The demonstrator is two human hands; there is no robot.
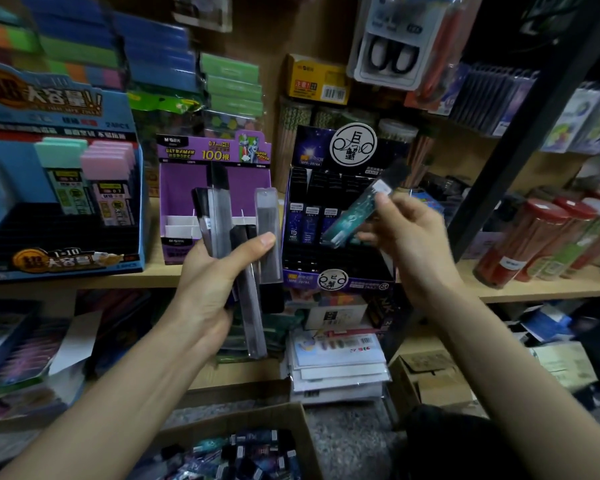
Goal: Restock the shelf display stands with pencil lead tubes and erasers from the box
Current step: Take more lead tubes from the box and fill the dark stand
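Note:
My left hand (211, 285) grips a fan of several clear and black pencil lead tubes (249, 237) in front of the purple display stand (187, 188). My right hand (407, 239) pinches one teal-patterned lead tube (355, 211), tilted, over the dark blue display stand (336, 275), whose front row holds three blue tubes (310, 223). A blue display stand (14, 188) at the left holds green and pink topped packs (84, 181). The open cardboard box (243, 452) below holds several more tubes.
All three stands sit on a wooden shelf (534, 289). Red-capped pencil tubs (534, 237) stand at the right. Stacked packets (336, 362) and small cartons (433, 379) lie on the lower shelf. A dark shelf post (520, 133) slants at the right.

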